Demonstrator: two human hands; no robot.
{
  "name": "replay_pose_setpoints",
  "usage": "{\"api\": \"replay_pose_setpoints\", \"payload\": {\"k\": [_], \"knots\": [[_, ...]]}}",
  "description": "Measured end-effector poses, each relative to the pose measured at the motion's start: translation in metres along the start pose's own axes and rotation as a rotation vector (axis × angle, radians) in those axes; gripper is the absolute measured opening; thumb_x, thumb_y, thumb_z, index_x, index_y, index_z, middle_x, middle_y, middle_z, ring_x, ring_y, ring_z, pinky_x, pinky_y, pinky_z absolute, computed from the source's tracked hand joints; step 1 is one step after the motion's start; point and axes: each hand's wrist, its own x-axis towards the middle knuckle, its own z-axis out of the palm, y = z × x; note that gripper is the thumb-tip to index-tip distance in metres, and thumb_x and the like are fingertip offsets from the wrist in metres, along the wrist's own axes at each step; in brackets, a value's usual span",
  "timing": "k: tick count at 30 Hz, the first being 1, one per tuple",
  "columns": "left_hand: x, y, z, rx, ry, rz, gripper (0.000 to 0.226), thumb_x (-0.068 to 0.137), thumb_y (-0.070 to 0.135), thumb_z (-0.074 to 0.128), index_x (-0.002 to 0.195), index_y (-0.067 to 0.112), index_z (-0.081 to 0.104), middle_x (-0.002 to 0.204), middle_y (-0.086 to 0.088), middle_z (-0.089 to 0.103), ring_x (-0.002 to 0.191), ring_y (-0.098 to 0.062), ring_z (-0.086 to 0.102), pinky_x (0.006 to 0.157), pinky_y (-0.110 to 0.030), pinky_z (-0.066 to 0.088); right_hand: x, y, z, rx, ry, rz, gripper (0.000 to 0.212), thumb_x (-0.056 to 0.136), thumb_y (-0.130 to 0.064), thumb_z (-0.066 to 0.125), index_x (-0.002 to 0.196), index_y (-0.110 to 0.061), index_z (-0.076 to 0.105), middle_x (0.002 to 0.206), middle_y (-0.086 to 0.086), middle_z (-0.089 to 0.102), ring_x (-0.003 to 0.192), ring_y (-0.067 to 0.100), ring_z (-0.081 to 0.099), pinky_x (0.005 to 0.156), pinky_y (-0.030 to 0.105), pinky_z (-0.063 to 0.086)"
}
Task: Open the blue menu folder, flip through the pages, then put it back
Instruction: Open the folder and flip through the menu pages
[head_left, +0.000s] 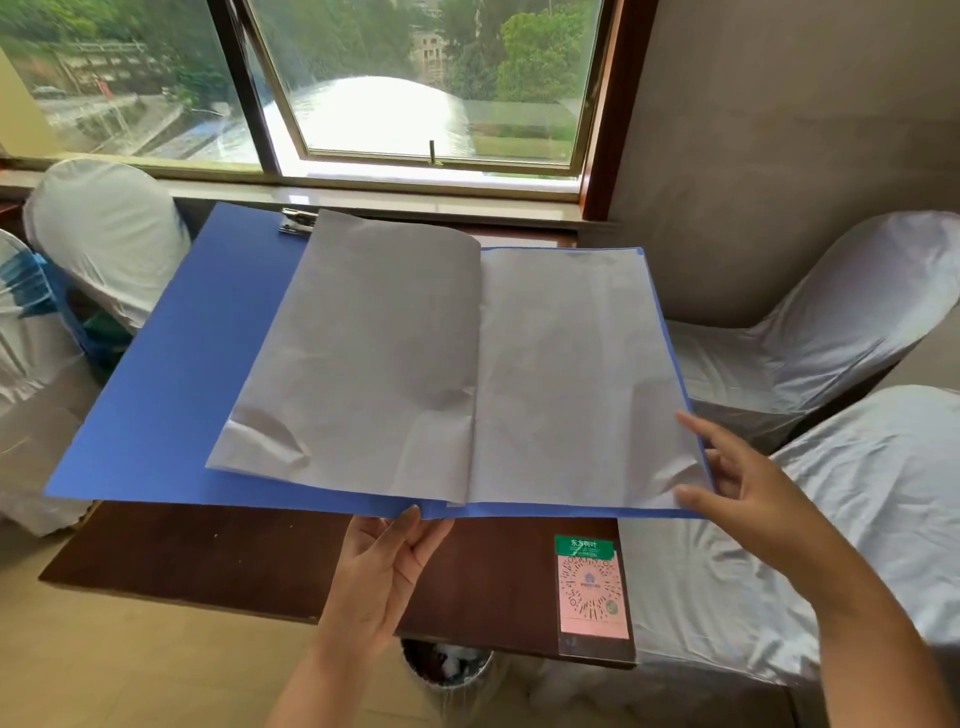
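Note:
The blue menu folder is held open above a dark wooden table, its metal clip at the top of the left cover. Pale blank pages lie in it: one turned page rests over the left half, the remaining pages on the right half. My left hand grips the folder's near edge at the spine from below, thumb on top. My right hand pinches the lower right corner of the right-hand pages, fingers on the paper and the cover edge.
A pink and green QR code card is stuck on the table's near right corner. White-covered chairs stand at the left and right. A waste bin sits under the table. A window is behind.

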Motion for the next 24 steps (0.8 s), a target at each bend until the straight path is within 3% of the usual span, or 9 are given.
{"api": "replay_pose_setpoints", "payload": {"k": [3, 8, 13, 15, 16, 18, 20, 22, 24], "knots": [[-0.001, 0.001, -0.002, 0.003, 0.005, 0.009, 0.039, 0.075, -0.006, 0.05, 0.091, 0.021, 0.072, 0.091, -0.005, 0.076, 0.085, -0.021, 0.072, 0.066, -0.032, 0.059, -0.002, 0.006, -0.006, 0.12, -0.03, -0.05, 0.057, 0.079, 0.005, 0.065, 0.119, -0.035, 0.055, 0.115, 0.004, 0.066, 0.099, 0.018, 0.066, 0.069, 0.018, 0.057], [-0.002, 0.003, -0.003, 0.019, 0.009, 0.025, 0.038, 0.075, -0.005, 0.051, 0.088, 0.023, 0.074, 0.088, -0.003, 0.077, 0.085, -0.019, 0.072, 0.067, -0.031, 0.059, 0.003, 0.004, 0.001, 0.083, 0.171, -0.18, 0.035, 0.079, -0.001, 0.067, 0.103, -0.025, 0.069, 0.093, -0.007, 0.072, 0.073, 0.002, 0.068, 0.059, 0.009, 0.052], [-0.004, 0.004, -0.003, 0.037, 0.009, 0.032, 0.04, 0.075, -0.005, 0.051, 0.089, 0.025, 0.074, 0.087, -0.001, 0.077, 0.085, -0.018, 0.072, 0.068, -0.031, 0.059, 0.008, 0.002, 0.017, -0.099, 0.373, -0.287, 0.013, 0.081, -0.009, 0.067, 0.089, -0.019, 0.069, 0.079, 0.003, 0.07, 0.072, 0.018, 0.067, 0.054, 0.007, 0.05], [-0.004, 0.003, -0.004, 0.03, 0.019, 0.031, 0.04, 0.075, -0.004, 0.052, 0.089, 0.025, 0.074, 0.09, -0.002, 0.077, 0.087, -0.019, 0.072, 0.068, -0.031, 0.059, 0.01, 0.001, 0.022, -0.143, 0.446, -0.304, 0.008, 0.081, -0.008, 0.067, 0.087, -0.014, 0.069, 0.083, 0.007, 0.069, 0.076, 0.024, 0.066, 0.054, 0.006, 0.048], [-0.004, 0.003, -0.004, 0.026, 0.023, 0.032, 0.039, 0.074, -0.004, 0.053, 0.089, 0.025, 0.074, 0.09, -0.002, 0.077, 0.088, -0.02, 0.072, 0.068, -0.031, 0.059, 0.011, 0.0, 0.024, -0.179, 0.483, -0.316, 0.008, 0.08, -0.007, 0.068, 0.086, -0.012, 0.069, 0.091, 0.01, 0.068, 0.083, 0.026, 0.064, 0.059, 0.009, 0.05], [-0.004, 0.004, -0.004, 0.026, 0.03, 0.036, 0.039, 0.074, -0.004, 0.053, 0.089, 0.025, 0.075, 0.09, -0.002, 0.077, 0.088, -0.02, 0.072, 0.067, -0.031, 0.059, 0.01, -0.004, 0.029, -0.287, 0.581, -0.331, 0.008, 0.078, -0.005, 0.07, 0.084, -0.009, 0.07, 0.109, 0.017, 0.059, 0.101, 0.031, 0.056, 0.072, 0.03, 0.054], [-0.004, 0.005, -0.003, 0.027, 0.033, 0.041, 0.039, 0.075, -0.004, 0.052, 0.089, 0.025, 0.075, 0.091, -0.002, 0.077, 0.088, -0.02, 0.072, 0.067, -0.031, 0.059, 0.007, -0.012, 0.032, -0.349, 0.649, -0.367, 0.008, 0.076, -0.004, 0.071, 0.083, -0.008, 0.071, 0.115, 0.021, 0.055, 0.107, 0.033, 0.051, 0.078, 0.04, 0.052], [-0.003, 0.005, -0.003, 0.018, 0.039, 0.042, 0.039, 0.075, -0.004, 0.052, 0.09, 0.024, 0.074, 0.093, -0.003, 0.076, 0.088, -0.021, 0.072, 0.067, -0.031, 0.059, 0.004, -0.022, 0.034, -0.309, 0.623, -0.452, 0.009, 0.079, -0.005, 0.068, 0.087, -0.008, 0.069, 0.111, 0.016, 0.061, 0.102, 0.028, 0.056, 0.076, 0.033, 0.053], [-0.003, 0.005, -0.003, 0.008, 0.045, 0.037, 0.039, 0.075, -0.004, 0.053, 0.092, 0.024, 0.074, 0.097, -0.004, 0.076, 0.091, -0.022, 0.071, 0.067, -0.031, 0.059, 0.001, -0.034, 0.036, -0.163, 0.524, -0.522, 0.012, 0.082, -0.006, 0.064, 0.09, -0.015, 0.066, 0.096, -0.001, 0.066, 0.09, 0.012, 0.063, 0.073, 0.013, 0.053]]}}
